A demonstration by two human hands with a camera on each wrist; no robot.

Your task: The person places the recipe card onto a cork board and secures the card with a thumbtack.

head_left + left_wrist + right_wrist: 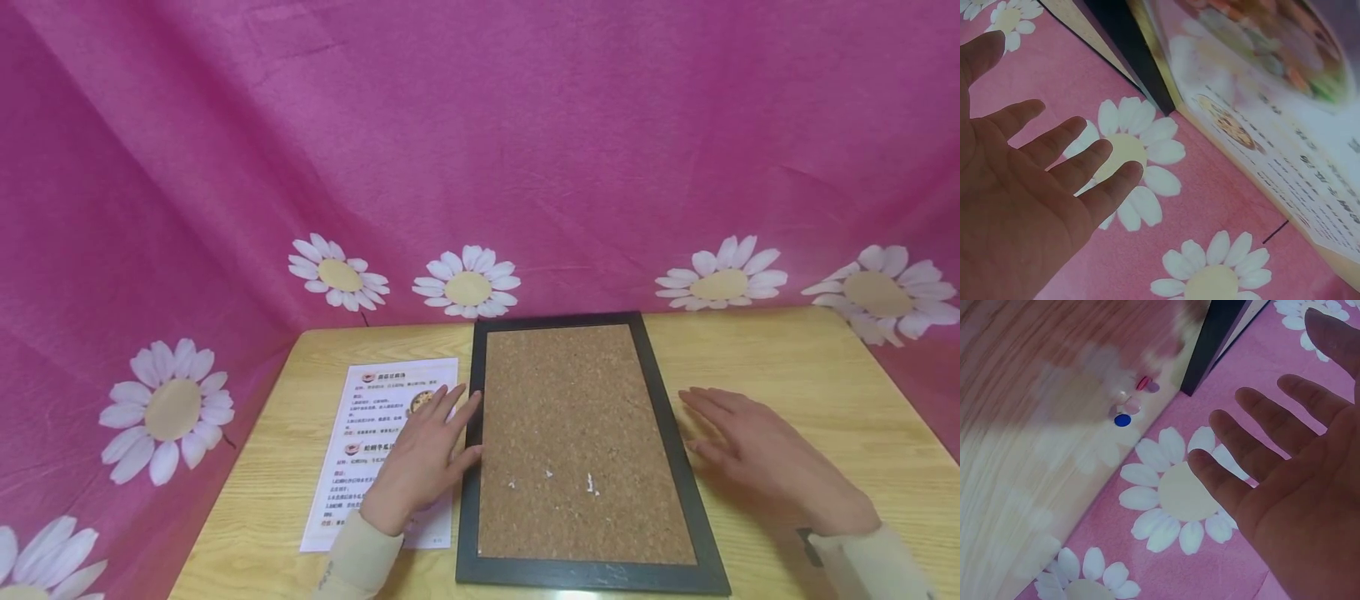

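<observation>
A cork board [577,433] in a black frame [675,433] lies on the table. Left of it is a white printed sheet [405,375] with recipe text and small food pictures. Over the sheet's right side is my left hand [420,454], fingers spread and holding nothing, its tips by the frame's left edge. My right hand [772,454] hovers right of the board, fingers extended, nothing in its grasp. In the right wrist view, a blue thumbtack [1122,420] and a red one [1142,382] lie on the table; I cannot make them out in the head view.
The wooden table [262,483] meets a pink cloth [570,150] with white daisies, which hangs behind and at the left. Small white torn patches [591,485] mark the lower cork. Table surface extends right of the board.
</observation>
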